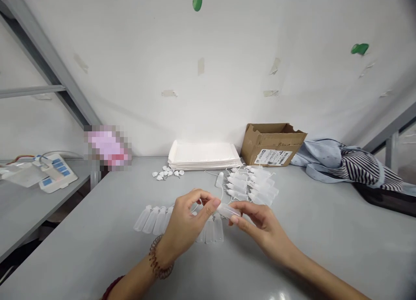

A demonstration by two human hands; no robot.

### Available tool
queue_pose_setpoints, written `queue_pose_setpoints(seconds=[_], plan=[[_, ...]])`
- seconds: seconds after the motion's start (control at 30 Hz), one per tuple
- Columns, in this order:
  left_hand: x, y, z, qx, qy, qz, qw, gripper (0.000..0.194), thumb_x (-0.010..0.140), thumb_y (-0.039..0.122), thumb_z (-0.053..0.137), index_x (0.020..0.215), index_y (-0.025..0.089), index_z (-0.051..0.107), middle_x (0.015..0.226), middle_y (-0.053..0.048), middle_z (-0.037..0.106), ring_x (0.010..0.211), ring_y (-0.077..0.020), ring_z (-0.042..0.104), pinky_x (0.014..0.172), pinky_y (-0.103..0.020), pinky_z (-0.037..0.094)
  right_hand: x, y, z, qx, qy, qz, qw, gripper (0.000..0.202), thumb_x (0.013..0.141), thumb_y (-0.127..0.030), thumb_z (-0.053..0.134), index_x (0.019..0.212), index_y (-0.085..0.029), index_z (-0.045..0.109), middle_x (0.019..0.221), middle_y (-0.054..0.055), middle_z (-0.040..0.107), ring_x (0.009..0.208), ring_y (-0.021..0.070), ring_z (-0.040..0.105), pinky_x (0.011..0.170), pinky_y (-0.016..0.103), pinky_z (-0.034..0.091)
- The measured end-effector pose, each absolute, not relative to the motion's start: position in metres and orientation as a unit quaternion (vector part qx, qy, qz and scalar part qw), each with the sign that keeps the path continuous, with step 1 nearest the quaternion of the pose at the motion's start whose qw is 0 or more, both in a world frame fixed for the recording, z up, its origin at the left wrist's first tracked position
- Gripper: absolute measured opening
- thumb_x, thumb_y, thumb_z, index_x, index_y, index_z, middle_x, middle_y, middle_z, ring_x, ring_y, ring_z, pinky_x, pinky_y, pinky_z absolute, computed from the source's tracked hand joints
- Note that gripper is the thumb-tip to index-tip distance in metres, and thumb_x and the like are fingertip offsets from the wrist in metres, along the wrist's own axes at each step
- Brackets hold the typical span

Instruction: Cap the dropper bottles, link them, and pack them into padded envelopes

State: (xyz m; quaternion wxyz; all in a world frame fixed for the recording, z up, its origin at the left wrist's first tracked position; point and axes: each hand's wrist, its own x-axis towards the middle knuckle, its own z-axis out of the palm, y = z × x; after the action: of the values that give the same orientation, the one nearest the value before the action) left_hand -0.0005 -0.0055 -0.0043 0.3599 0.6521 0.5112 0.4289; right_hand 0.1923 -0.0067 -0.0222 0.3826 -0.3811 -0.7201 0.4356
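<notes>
Between my two hands lies a small translucent plastic bottle (228,211), tilted, over the grey table. My left hand (191,217) pinches its neck end, and a thin white strand rises near those fingers. My right hand (260,224) grips the bottle's base between thumb and fingers. Under and beside my left hand is a row of similar bottles (150,220) lying side by side, partly hidden by that hand. Beyond my right hand lies a cluster of more bottles (238,183) with thin tips or strands. Small white caps (160,175) are scattered farther back on the left.
A stack of white padded envelopes (204,154) lies against the wall. Right of it stands an open cardboard box (274,146), then a bundle of blue and striped cloth (351,165). A power strip (58,172) sits on the neighbouring table at left.
</notes>
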Motion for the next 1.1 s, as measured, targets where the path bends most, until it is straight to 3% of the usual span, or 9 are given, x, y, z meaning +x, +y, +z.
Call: queue_pose_setpoints(seconds=[0.07, 0.17, 0.3, 0.4, 0.57, 0.7, 0.83, 0.97, 1.1], plan=[[0.002, -0.005, -0.006, 0.651, 0.527, 0.406, 0.365, 0.035, 0.085, 0.042, 0.052, 0.06, 0.019, 0.052, 0.06, 0.001, 0.05, 0.064, -0.0147, 0.046, 0.062, -0.025, 0.036, 0.192, -0.008, -0.027, -0.36, -0.784, 0.266, 0.431, 0.015, 0.086, -0.024, 0.057, 0.098, -0.017, 0.063, 0.072, 0.003, 0.062, 0.066, 0.015, 0.054, 0.065, 0.028, 0.043], [0.005, -0.003, -0.009, 0.644, 0.536, 0.37, 0.401, 0.045, 0.086, 0.046, 0.048, 0.052, 0.019, 0.037, 0.052, 0.003, 0.038, 0.055, -0.0125, 0.04, 0.054, -0.024, 0.033, 0.191, -0.008, -0.034, -0.283, -0.836, 0.048, 0.467, 0.026, 0.083, -0.01, 0.057, 0.108, -0.014, 0.056, 0.072, 0.005, 0.06, 0.064, 0.0166, 0.051, 0.061, 0.031, 0.043], [0.006, -0.002, -0.009, 0.614, 0.523, 0.319, 0.498, 0.047, 0.086, 0.049, 0.043, 0.051, 0.019, 0.035, 0.048, 0.004, 0.038, 0.047, -0.0108, 0.04, 0.049, -0.024, 0.034, 0.19, -0.009, -0.037, -0.244, -0.852, -0.05, 0.461, 0.034, 0.08, -0.003, 0.057, 0.113, -0.01, 0.051, 0.076, 0.009, 0.062, 0.067, 0.0188, 0.05, 0.061, 0.034, 0.044], [0.008, -0.003, -0.009, 0.6, 0.507, 0.319, 0.53, 0.046, 0.087, 0.048, 0.044, 0.052, 0.019, 0.035, 0.045, 0.005, 0.039, 0.042, -0.0093, 0.038, 0.047, -0.023, 0.034, 0.19, -0.011, -0.036, -0.267, -0.846, 0.001, 0.462, 0.026, 0.083, -0.007, 0.054, 0.108, -0.011, 0.052, 0.07, 0.006, 0.057, 0.064, 0.0173, 0.049, 0.059, 0.032, 0.044], [0.009, -0.005, -0.017, 0.63, 0.511, 0.34, 0.476, 0.044, 0.087, 0.049, 0.043, 0.057, 0.018, 0.042, 0.05, 0.004, 0.043, 0.046, -0.0095, 0.041, 0.047, -0.021, 0.035, 0.192, -0.012, -0.029, -0.365, -0.799, 0.192, 0.438, 0.013, 0.09, -0.022, 0.047, 0.094, -0.015, 0.057, 0.07, 0.003, 0.056, 0.066, 0.0153, 0.053, 0.062, 0.028, 0.044], [0.009, -0.005, -0.026, 0.727, 0.469, 0.382, 0.325, 0.029, 0.085, 0.037, 0.054, 0.066, 0.017, 0.052, 0.056, 0.003, 0.048, 0.052, -0.0102, 0.044, 0.051, -0.021, 0.036, 0.193, -0.006, -0.02, -0.461, -0.705, 0.406, 0.355, 0.031, 0.091, -0.039, 0.042, 0.073, -0.017, 0.055, 0.06, -0.001, 0.052, 0.057, 0.0133, 0.05, 0.058, 0.026, 0.039], [0.007, -0.003, -0.031, 0.794, 0.397, 0.425, 0.176, 0.018, 0.083, 0.028, 0.061, 0.071, 0.015, 0.055, 0.06, 0.002, 0.05, 0.054, -0.0099, 0.044, 0.053, -0.02, 0.037, 0.195, 0.002, -0.017, -0.436, -0.617, 0.583, 0.299, 0.035, 0.087, -0.044, 0.048, 0.065, -0.016, 0.051, 0.056, -0.002, 0.05, 0.052, 0.0112, 0.049, 0.063, 0.027, 0.039], [0.004, -0.001, -0.025, 0.76, 0.433, 0.405, 0.268, 0.02, 0.081, 0.034, 0.063, 0.074, 0.015, 0.058, 0.062, 0.001, 0.055, 0.056, -0.0106, 0.05, 0.055, -0.02, 0.042, 0.195, 0.001, -0.018, -0.427, -0.632, 0.555, 0.332, 0.033, 0.089, -0.043, 0.046, 0.071, -0.016, 0.054, 0.057, -0.001, 0.053, 0.056, 0.0125, 0.051, 0.063, 0.027, 0.039], [0.002, 0.0, -0.017, 0.674, 0.457, 0.324, 0.482, 0.041, 0.091, 0.044, 0.04, 0.068, 0.014, 0.057, 0.058, 0.0, 0.055, 0.049, -0.0104, 0.053, 0.051, -0.022, 0.043, 0.193, -0.004, -0.022, -0.421, -0.734, 0.351, 0.402, 0.021, 0.091, -0.034, 0.045, 0.083, -0.017, 0.056, 0.067, 0.001, 0.056, 0.064, 0.0148, 0.053, 0.06, 0.026, 0.04]])
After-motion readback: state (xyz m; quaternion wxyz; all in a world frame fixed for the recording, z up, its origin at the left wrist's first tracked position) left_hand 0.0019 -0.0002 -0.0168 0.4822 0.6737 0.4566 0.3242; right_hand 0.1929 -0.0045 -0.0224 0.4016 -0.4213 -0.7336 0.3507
